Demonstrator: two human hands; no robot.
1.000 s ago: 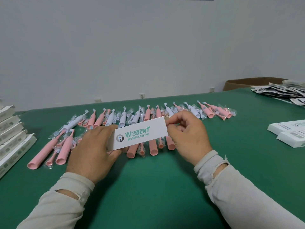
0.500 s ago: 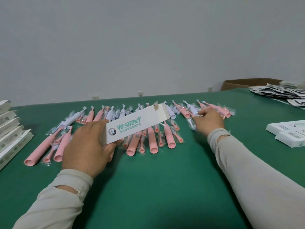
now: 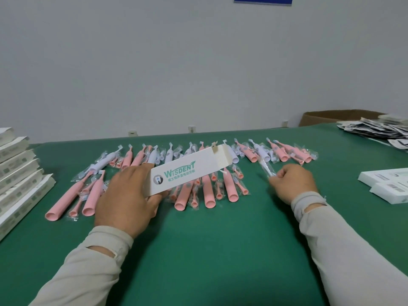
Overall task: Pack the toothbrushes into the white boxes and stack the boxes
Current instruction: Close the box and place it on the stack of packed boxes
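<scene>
Toothbrushes (image 3: 207, 186) mostly lie unpacked mid-surface (image 3: 220, 250). Left hand (image 3: 127, 197) grips 1 open white box (image 3: 189, 172); right hand (image 3: 293, 184) pinches a wrapped brush head (image 3: 267, 168). Packed stack (image 3: 19, 173) sits at the left edge; much remains.

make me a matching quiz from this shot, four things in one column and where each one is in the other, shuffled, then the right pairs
1. open white box
2. wrapped brush head
3. stack of white boxes
4. cardboard carton

A. far right, behind the table
B. in the left hand
C. left edge of the table
D. pinched by the right hand

Pairs: 1-B, 2-D, 3-C, 4-A
</scene>
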